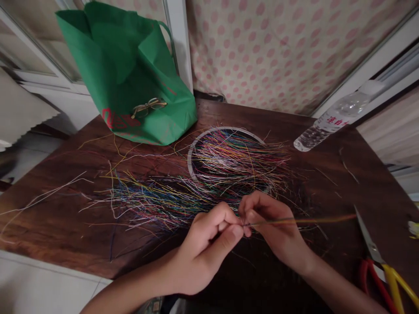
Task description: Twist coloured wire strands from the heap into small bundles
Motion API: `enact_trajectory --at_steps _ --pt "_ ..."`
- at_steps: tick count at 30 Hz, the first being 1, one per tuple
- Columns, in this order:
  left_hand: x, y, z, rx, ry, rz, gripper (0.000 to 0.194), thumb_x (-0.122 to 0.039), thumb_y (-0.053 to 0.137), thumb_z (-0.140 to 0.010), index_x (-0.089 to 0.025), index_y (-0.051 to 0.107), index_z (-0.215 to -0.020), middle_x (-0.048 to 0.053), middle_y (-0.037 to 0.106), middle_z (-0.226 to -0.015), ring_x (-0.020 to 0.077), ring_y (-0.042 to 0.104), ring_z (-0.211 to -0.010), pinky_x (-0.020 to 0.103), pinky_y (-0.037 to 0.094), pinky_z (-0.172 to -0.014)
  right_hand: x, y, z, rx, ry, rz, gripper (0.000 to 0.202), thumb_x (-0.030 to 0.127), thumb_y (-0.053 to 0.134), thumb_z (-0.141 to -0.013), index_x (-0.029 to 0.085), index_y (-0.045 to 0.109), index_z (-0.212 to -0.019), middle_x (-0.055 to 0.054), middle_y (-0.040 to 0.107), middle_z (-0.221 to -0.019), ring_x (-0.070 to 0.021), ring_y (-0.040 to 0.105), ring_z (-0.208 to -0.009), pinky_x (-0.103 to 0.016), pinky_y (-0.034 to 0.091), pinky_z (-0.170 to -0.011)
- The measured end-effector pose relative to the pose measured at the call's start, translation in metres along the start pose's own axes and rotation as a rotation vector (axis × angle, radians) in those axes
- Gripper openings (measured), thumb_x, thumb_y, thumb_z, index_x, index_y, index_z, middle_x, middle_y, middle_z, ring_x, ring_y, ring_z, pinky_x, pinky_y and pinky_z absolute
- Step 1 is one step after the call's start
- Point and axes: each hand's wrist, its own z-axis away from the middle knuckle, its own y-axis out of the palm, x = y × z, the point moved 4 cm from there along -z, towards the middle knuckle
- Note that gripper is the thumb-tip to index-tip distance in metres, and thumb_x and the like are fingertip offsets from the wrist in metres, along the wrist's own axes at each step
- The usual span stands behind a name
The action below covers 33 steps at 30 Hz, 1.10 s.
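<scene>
My left hand [214, 244] and my right hand [270, 220] meet above the near edge of a dark wooden table. Both pinch a thin bundle of coloured wires [314, 220], whose loose length stretches to the right past my right hand. The exact spot where the fingertips touch is partly hidden by the fingers. Just beyond my hands lies a long heap of thin coloured wires [157, 200]. Behind it, more wires [222, 157] are piled over a round tray with a pale rim [190, 159].
A green bag [131, 65] stands at the back left, with eyeglasses [149, 106] resting on it. At the back right a clear water bottle [337, 117] leans at a slant in view. Scissors [376, 257] with red and yellow handles lie at the right. Stray wires [59, 189] trail leftward.
</scene>
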Motion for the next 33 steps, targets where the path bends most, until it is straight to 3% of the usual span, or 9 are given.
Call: enact_trajectory --at_steps 3,8,11,15,19,24,28,31,33 --pt "-0.004 0.002 -0.002 0.117 -0.074 -0.026 0.018 -0.020 0.046 -0.091 -0.017 0.047 -0.073 -0.007 0.033 -0.058 0.0078 0.030 -0.052 0.023 0.024 -0.048 0.001 -0.005 -0.007 0.070 -0.064 -0.036 0.011 0.024 0.057 -0.088 0.018 0.054 -0.079 0.001 0.048 -0.074 -0.0109 0.047 -0.066 -0.025 0.039 -0.060" --pt "0.005 0.008 -0.007 0.267 -0.325 0.067 0.017 -0.024 0.054 -0.087 -0.015 0.052 -0.072 -0.007 0.037 -0.058 0.0074 0.030 -0.052 0.022 0.023 -0.045 0.010 -0.009 -0.011 0.239 -0.176 0.069 0.015 0.027 0.062 -0.085 0.016 0.060 -0.075 -0.005 0.050 -0.092 -0.0170 0.050 -0.089 -0.034 0.041 -0.080" --pt "0.011 0.009 -0.010 0.231 -0.388 0.139 0.014 -0.023 0.055 -0.083 -0.015 0.053 -0.072 -0.008 0.034 -0.055 0.0073 0.027 -0.048 0.023 0.020 -0.043 0.016 -0.011 -0.012 0.343 -0.147 0.105 0.017 0.030 0.065 -0.083 0.016 0.061 -0.073 -0.005 0.049 -0.097 -0.0175 0.051 -0.095 -0.036 0.042 -0.086" --pt "0.016 0.008 -0.013 0.131 -0.327 0.162 0.013 -0.024 0.051 -0.084 -0.017 0.053 -0.073 -0.009 0.031 -0.052 0.0081 0.025 -0.045 0.024 0.019 -0.042 0.033 -0.015 -0.009 0.429 -0.155 0.342 0.012 0.023 0.065 -0.083 0.017 0.062 -0.073 -0.004 0.051 -0.100 -0.0169 0.052 -0.102 -0.038 0.041 -0.093" --pt "0.014 0.007 -0.014 0.062 -0.267 0.010 0.018 -0.027 0.048 -0.088 -0.017 0.050 -0.073 -0.007 0.033 -0.056 0.0089 0.028 -0.050 0.024 0.021 -0.045 0.052 -0.017 0.004 0.358 -0.209 0.771 0.009 0.014 0.063 -0.084 0.018 0.062 -0.076 -0.004 0.051 -0.105 -0.0168 0.050 -0.105 -0.033 0.041 -0.091" --pt "0.013 0.007 -0.014 -0.039 -0.204 -0.054 0.022 -0.027 0.046 -0.091 -0.018 0.045 -0.070 -0.007 0.034 -0.058 0.0087 0.030 -0.052 0.024 0.024 -0.047 0.064 0.000 0.024 0.158 -0.407 1.275 0.014 0.009 0.052 -0.088 0.013 0.061 -0.077 -0.009 0.056 -0.095 -0.0228 0.050 -0.093 -0.040 0.041 -0.083" --pt "0.019 0.007 -0.012 -0.085 -0.211 0.139 0.021 -0.029 0.048 -0.091 -0.018 0.044 -0.074 -0.009 0.030 -0.053 0.0061 0.023 -0.044 0.022 0.019 -0.041 0.056 0.016 0.031 0.117 -0.603 1.378 0.022 0.004 0.042 -0.087 0.011 0.060 -0.076 -0.007 0.057 -0.072 -0.0198 0.051 -0.068 -0.037 0.042 -0.064" --pt "0.021 0.007 -0.010 -0.121 -0.202 0.395 0.020 -0.030 0.051 -0.091 -0.019 0.043 -0.075 -0.011 0.023 -0.050 0.0045 0.015 -0.040 0.020 0.014 -0.039 0.044 0.020 0.034 0.052 -0.748 1.390 0.023 0.001 0.040 -0.085 0.012 0.058 -0.078 -0.006 0.057 -0.067 -0.0197 0.053 -0.064 -0.035 0.042 -0.060" --pt "0.021 0.007 -0.009 -0.131 -0.195 0.522 0.021 -0.029 0.053 -0.089 -0.020 0.042 -0.074 -0.012 0.020 -0.049 0.0038 0.011 -0.039 0.020 0.012 -0.038 0.035 0.018 0.034 -0.030 -0.773 1.276 0.020 -0.001 0.043 -0.083 0.013 0.056 -0.079 -0.005 0.058 -0.068 -0.0185 0.055 -0.067 -0.033 0.043 -0.061"
